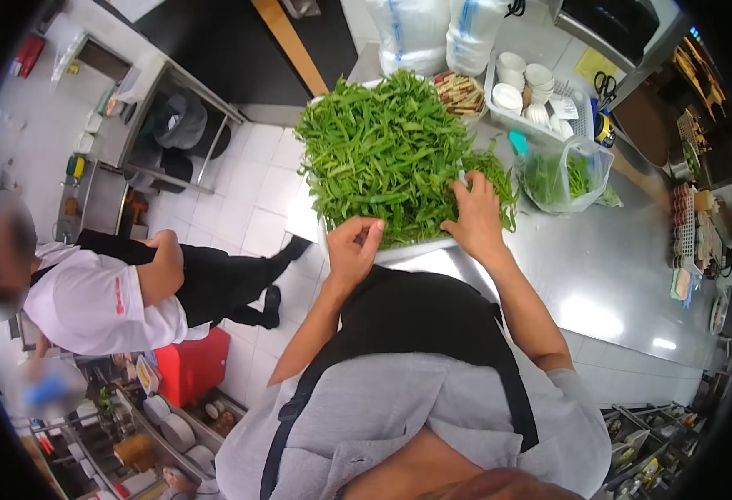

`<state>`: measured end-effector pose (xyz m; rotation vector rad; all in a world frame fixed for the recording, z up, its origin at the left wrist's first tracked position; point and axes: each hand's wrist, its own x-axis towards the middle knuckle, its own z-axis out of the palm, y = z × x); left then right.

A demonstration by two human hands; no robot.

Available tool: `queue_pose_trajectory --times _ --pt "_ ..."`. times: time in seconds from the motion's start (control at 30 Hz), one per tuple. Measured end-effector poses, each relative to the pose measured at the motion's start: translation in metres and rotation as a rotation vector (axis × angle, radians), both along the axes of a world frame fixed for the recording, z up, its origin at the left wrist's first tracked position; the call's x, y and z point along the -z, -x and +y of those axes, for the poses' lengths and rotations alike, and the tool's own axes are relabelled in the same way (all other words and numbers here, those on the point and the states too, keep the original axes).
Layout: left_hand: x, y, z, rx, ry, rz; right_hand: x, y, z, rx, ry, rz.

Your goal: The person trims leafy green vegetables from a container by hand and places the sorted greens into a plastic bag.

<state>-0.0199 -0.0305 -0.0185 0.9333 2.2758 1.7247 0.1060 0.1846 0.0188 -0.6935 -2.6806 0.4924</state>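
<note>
Greens point(374, 150) heap high in a white tray point(424, 250) before us, at the left end of the steel counter point(566, 275). By the tray's near edge we hold our left hand point(353, 252), thumb and forefinger pressed together; whether they pinch a leaf, we cannot tell. Our right hand point(478, 218), fingers spread, touches the greens' right side, near a clear bag point(587, 175).

Greens point(383, 150) heap a tray point(428, 249) at upper centre; rightward, below a basket point(584, 119), a bag point(579, 196) sits on the table point(566, 258).
</note>
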Motion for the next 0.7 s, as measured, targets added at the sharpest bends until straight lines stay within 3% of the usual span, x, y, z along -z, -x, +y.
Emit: queue_pose_trajectory --times 0.17,0.37,0.57,0.7 --pt "0.003 0.001 -0.004 -0.018 0.05 0.138 0.024 -0.002 0.016 -0.031 0.079 0.172" --pt "0.013 0.0 -0.004 0.061 0.113 0.083 -0.017 -0.014 -0.004 -0.037 0.215 0.346" --pt "0.012 -0.001 0.004 0.24 0.145 -0.022 -0.003 -0.046 0.0 0.016 0.507 0.386" --pt "-0.017 -0.014 0.037 0.429 0.513 -0.012 0.008 -0.072 0.003 0.163 0.552 0.492"
